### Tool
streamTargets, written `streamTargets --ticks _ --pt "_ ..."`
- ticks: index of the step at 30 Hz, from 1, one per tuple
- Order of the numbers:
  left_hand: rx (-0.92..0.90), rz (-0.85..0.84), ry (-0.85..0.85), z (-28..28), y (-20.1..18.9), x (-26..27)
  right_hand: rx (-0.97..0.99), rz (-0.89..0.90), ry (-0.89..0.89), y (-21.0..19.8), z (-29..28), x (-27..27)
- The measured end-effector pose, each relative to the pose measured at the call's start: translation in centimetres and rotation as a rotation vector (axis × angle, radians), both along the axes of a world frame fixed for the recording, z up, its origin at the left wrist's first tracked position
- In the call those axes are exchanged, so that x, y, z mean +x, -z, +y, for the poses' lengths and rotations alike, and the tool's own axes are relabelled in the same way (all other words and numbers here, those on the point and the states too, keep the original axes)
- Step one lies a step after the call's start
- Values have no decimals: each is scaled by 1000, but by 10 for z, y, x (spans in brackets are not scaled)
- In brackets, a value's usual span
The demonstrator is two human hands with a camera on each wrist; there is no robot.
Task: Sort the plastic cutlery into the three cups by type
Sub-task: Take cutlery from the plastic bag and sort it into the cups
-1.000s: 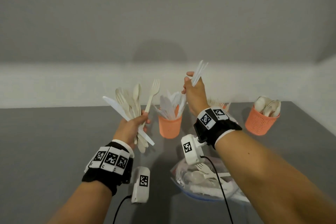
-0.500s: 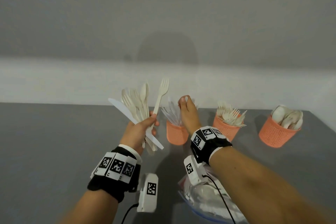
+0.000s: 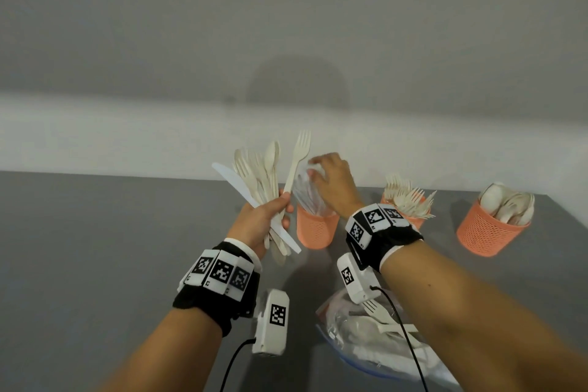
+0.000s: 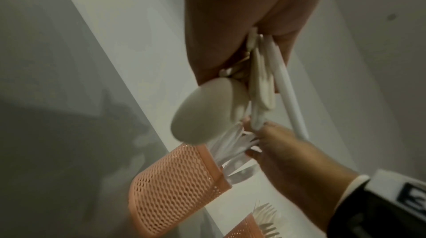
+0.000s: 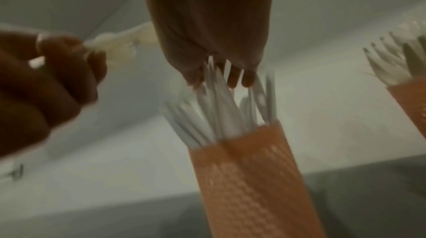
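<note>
My left hand (image 3: 270, 213) grips a mixed bundle of cutlery (image 3: 264, 175) upright: beige spoons, a fork (image 3: 297, 159) and a white knife (image 3: 235, 183). The bundle (image 4: 260, 87) fills the left wrist view. Right beside it stands the knife cup (image 3: 315, 229), an orange mesh cup packed with white knives (image 3: 307, 197). My right hand (image 3: 331, 181) hovers over that cup, its relaxed fingers (image 5: 232, 77) touching the knife tips (image 5: 219, 114) and holding nothing. Further right stand the fork cup (image 3: 410, 216) and then the spoon cup (image 3: 486, 232).
A clear plastic bag (image 3: 381, 337) with more loose cutlery lies on the grey table (image 3: 95, 248) close to me, under my right forearm. A white wall runs just behind the cups. The table's right edge lies past the spoon cup.
My right hand came down with the white knives it held, let them go in the knife cup, and now rests open on top. The left hand kept its bundle.
</note>
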State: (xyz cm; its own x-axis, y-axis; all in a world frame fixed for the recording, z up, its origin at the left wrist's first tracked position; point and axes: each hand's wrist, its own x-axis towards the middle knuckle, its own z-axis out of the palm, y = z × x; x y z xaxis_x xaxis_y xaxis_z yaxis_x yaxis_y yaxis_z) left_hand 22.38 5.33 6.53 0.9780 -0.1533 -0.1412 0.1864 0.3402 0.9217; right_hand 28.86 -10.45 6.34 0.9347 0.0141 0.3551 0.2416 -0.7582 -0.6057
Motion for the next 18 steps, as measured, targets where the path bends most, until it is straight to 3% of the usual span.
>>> streamTargets --ticks 3,5,8,11,18 --pt "30 -6 -33 -2 -1 -2 149 -288 83 -32 5 -17" --pt "142 -63 -72 -7 -3 -5 226 -412 -4 -52 17 -40" --pt "360 -177 -121 -18 -6 -8 70 -86 -235 -65 42 -73" --pt "555 -228 -106 -27 -10 -12 -155 45 -194 -58 52 -86" --pt "497 -300 9 -35 -8 -22 -100 166 -125 -58 39 -93"
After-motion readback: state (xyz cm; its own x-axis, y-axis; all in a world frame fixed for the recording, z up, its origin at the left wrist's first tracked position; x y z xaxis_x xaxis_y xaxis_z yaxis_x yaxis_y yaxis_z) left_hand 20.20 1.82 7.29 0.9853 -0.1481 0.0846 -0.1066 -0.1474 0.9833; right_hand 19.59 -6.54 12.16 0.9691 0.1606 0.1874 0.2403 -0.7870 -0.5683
